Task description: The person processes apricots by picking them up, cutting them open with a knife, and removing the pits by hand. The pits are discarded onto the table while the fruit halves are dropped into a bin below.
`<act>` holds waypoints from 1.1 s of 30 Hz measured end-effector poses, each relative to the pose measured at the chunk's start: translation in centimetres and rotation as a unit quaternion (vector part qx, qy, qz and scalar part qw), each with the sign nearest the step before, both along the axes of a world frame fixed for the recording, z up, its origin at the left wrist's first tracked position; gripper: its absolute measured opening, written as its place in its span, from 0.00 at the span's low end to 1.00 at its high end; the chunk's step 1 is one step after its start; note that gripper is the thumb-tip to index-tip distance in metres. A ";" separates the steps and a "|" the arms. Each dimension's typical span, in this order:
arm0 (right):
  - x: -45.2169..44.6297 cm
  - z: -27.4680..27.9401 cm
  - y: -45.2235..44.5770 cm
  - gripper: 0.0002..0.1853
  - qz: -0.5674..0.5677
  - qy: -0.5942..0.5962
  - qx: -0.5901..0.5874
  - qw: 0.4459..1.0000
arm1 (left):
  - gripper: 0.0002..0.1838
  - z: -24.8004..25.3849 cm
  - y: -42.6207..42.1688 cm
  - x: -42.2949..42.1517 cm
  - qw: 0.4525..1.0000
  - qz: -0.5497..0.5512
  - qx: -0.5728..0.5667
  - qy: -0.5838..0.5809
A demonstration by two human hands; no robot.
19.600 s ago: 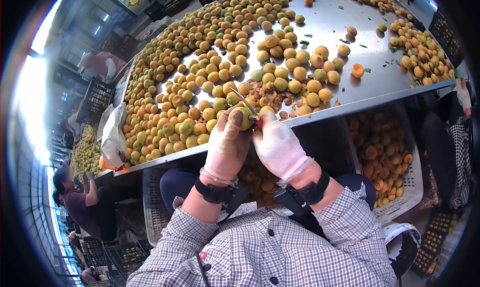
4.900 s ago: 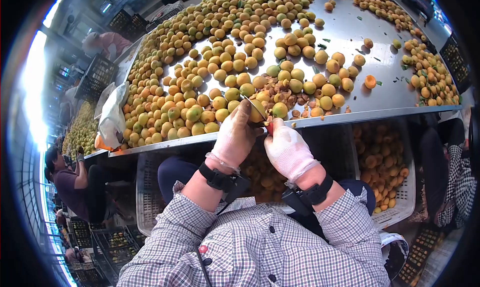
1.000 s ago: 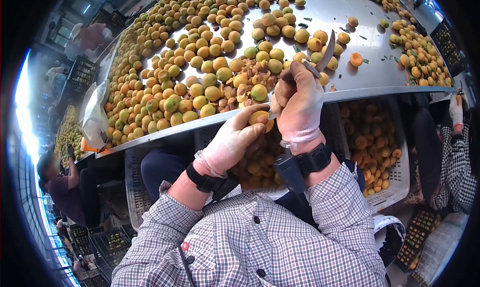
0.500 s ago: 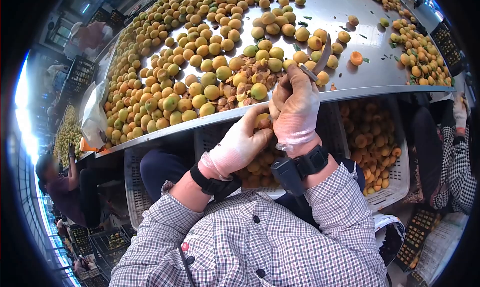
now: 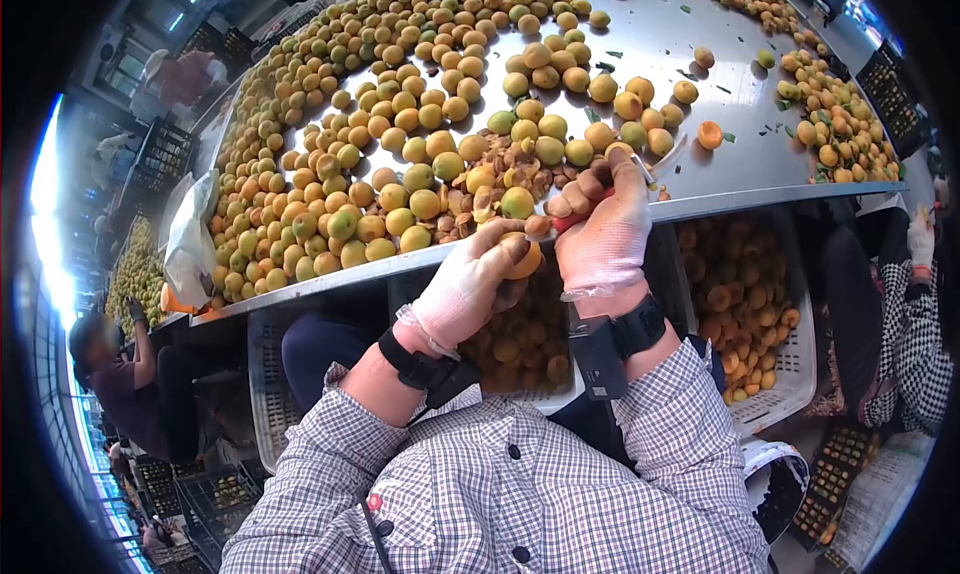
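Orange flesh shows on the fruit (image 5: 524, 262) pinched in our left hand (image 5: 452, 296), just short of the worktop (image 5: 745, 169). Close on its right, our right hand (image 5: 606, 242) grips the red-handled knife (image 5: 567, 221), its blurred blade slanting away from the fruit, out over the metal.

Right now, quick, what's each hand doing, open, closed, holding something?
Left hand: closed, fingers pinching an orange-yellow fruit.
Right hand: closed around a red-handled knife, its blade pointing away from the left hand.
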State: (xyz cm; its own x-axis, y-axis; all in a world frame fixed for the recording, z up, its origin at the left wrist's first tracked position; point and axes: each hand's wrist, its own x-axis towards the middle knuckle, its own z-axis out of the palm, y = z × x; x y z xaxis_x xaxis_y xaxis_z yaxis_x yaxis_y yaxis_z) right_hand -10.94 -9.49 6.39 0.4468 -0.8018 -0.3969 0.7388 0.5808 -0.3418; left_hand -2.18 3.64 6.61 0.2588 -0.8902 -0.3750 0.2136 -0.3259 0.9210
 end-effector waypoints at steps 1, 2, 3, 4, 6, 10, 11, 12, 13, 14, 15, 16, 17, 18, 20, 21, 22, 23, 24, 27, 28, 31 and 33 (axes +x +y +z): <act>-0.1 0.0 -0.4 0.15 -0.015 -0.015 -0.008 1.000 | 0.21 0.2 -0.2 0.4 1.000 -0.001 0.023 0.012; -0.3 0.0 -0.6 0.14 -0.032 -0.024 -0.029 0.999 | 0.21 0.6 -0.5 0.6 1.000 -0.001 0.021 0.010; -0.4 0.1 -0.9 0.14 -0.033 -0.026 -0.031 0.999 | 0.20 1.1 -0.8 0.8 0.999 0.036 0.003 0.029; -0.5 0.3 -1.2 0.13 -0.059 0.016 -0.069 0.996 | 0.19 1.4 -1.3 1.0 0.996 0.073 -0.014 0.048; -0.9 -0.6 -2.4 0.13 -0.095 0.064 -0.175 0.978 | 0.16 -0.6 -2.7 2.6 0.977 0.177 -0.034 0.111; -0.9 0.0 -3.7 0.12 -0.160 0.093 -0.207 0.961 | 0.16 1.1 -1.6 3.5 0.996 0.071 0.020 -0.059; -1.1 -0.2 -4.2 0.12 -0.160 0.092 -0.208 0.961 | 0.17 1.2 -1.2 3.3 0.990 -0.013 0.051 -0.130; -1.5 -0.3 -4.7 0.11 -0.113 0.183 -0.261 0.941 | 0.19 0.8 -0.9 2.9 0.972 -0.059 0.032 -0.224; -1.7 -0.5 -5.4 0.11 -0.065 0.271 -0.311 0.909 | 0.21 1.1 -0.6 3.1 0.929 -0.162 0.026 -0.331; -1.3 -1.5 -6.3 0.11 -0.114 0.247 -0.297 0.916 | 0.21 1.0 0.0 2.8 0.930 -0.209 0.038 -0.301; -1.9 -2.1 -7.5 0.11 -0.123 0.253 -0.302 0.911 | 0.21 0.8 0.4 2.5 0.927 -0.256 0.048 -0.270; -2.6 -1.7 -8.1 0.11 -0.129 0.269 -0.301 0.906 | 0.20 1.4 0.5 2.0 0.914 -0.290 0.111 -0.260; -3.3 -1.1 -8.5 0.11 -0.134 0.285 -0.299 0.901 | 0.20 1.3 0.7 1.9 0.891 -0.310 0.099 -0.317; -3.9 -0.7 -9.0 0.10 -0.131 0.289 -0.300 0.899 | 0.19 0.9 0.8 2.2 0.898 -0.288 0.061 -0.327; -4.7 -0.7 -10.0 0.12 -0.120 0.283 -0.271 0.912 | 0.16 1.2 0.4 2.7 0.912 -0.221 0.012 -0.346; -5.0 -0.8 -10.2 0.14 -0.108 0.296 -0.260 0.913 | 0.15 1.8 -0.2 2.7 0.909 -0.174 0.036 -0.377; -4.8 -0.5 -9.9 0.14 -0.114 0.302 -0.239 0.916 | 0.14 1.5 -1.0 3.2 0.899 -0.148 0.027 -0.412; -4.6 -0.5 -9.6 0.14 -0.113 0.300 -0.237 0.917 | 0.14 1.0 -2.0 3.7 0.887 -0.122 0.018 -0.446; -4.4 -0.5 -9.3 0.13 -0.096 0.293 -0.245 0.919 | 0.14 0.7 -3.1 4.3 0.864 -0.122 0.019 -0.488; -4.0 -0.4 -8.6 0.13 -0.077 0.286 -0.257 0.920 | 0.14 -0.6 -6.5 5.6 0.802 -0.136 0.020 -0.582; -3.9 0.0 -8.4 0.12 -0.081 0.277 -0.255 0.923 | 0.15 -0.8 -7.6 5.8 0.783 -0.157 0.032 -0.601; -4.1 0.7 -8.2 0.11 -0.093 0.265 -0.242 0.929 | 0.15 -2.0 -10.4 5.7 0.763 -0.180 0.038 -0.620; -4.4 0.7 -8.2 0.12 -0.092 0.260 -0.235 0.932 | 0.13 -3.1 -12.6 5.8 0.727 -0.191 -0.007 -0.660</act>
State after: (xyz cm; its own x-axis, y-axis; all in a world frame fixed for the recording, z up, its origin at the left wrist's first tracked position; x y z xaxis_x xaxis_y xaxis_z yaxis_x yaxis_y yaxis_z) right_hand -15.31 -17.72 7.07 0.1292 -0.9858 -0.1071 0.4751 0.1563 -0.8659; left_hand 3.59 -8.94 3.53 0.1173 -0.9930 -0.0149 -0.9621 -0.1173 0.2460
